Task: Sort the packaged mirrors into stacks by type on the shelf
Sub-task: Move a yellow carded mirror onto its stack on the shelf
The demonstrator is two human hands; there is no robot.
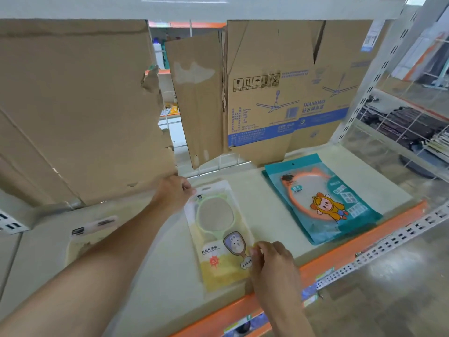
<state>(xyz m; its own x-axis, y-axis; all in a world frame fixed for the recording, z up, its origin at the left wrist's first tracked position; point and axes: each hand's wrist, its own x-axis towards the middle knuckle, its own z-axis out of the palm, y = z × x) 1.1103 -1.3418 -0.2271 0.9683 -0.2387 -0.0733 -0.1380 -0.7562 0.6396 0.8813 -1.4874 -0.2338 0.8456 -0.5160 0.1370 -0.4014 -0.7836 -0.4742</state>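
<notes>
I am watching my left hand point(177, 190) gripping the top left corner of the green hand-mirror pack point(218, 229), while my right hand point(269, 259) is pinching its lower right edge, fingers curled onto the film. The pack is lying flat on the shelf point(264, 205), slightly skewed, well apart from the teal stack of orange mirror packs point(323, 198) sitting to the right. A third pack point(94, 229) is showing blurred at the far left, partly hidden by my forearm; I cannot tell its type.

I am judging the risks as follows: the glossy film is looking slippery, so a light pinch may be letting the pack slide toward the orange shelf lip point(340, 261) and off. My left hand is working close to the torn cardboard sheet point(80, 113), and bumping it could tip it forward.
</notes>
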